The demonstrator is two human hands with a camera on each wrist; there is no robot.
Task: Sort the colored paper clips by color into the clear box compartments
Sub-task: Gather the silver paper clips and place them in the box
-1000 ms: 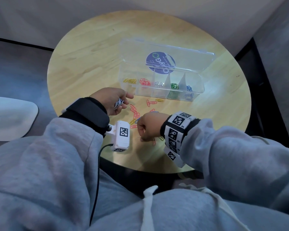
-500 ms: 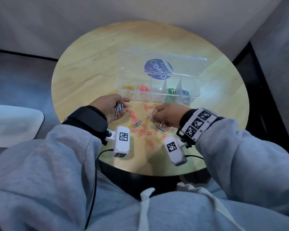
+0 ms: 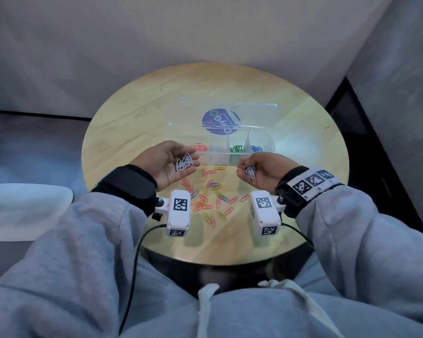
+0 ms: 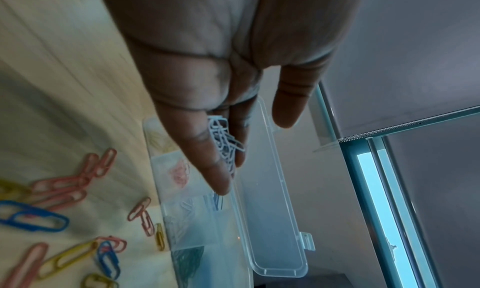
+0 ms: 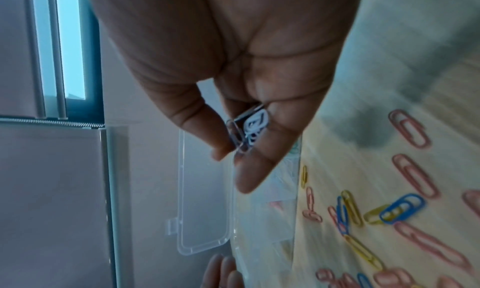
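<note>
- A cluster of white paper clips [image 3: 185, 162] is cradled in the upturned palm of the left hand [image 3: 165, 164], whose grip is loosely curled around them, just in front of the clear box [image 3: 232, 154].
- A smaller bunch of white clips [image 3: 250, 171] is pinched in the grip of the right hand [image 3: 261, 173], between thumb and fingers [image 5: 249, 169], as is seen in the right wrist view.
- Red, white, green and blue clips are seen sorted in separate compartments of the box; its lid [image 3: 220, 118] is stood open behind.
- Loose clips [image 3: 211, 198], mostly pink, yellow and blue, are scattered on the round wooden counter [image 3: 132, 123] between the two wrists.
</note>
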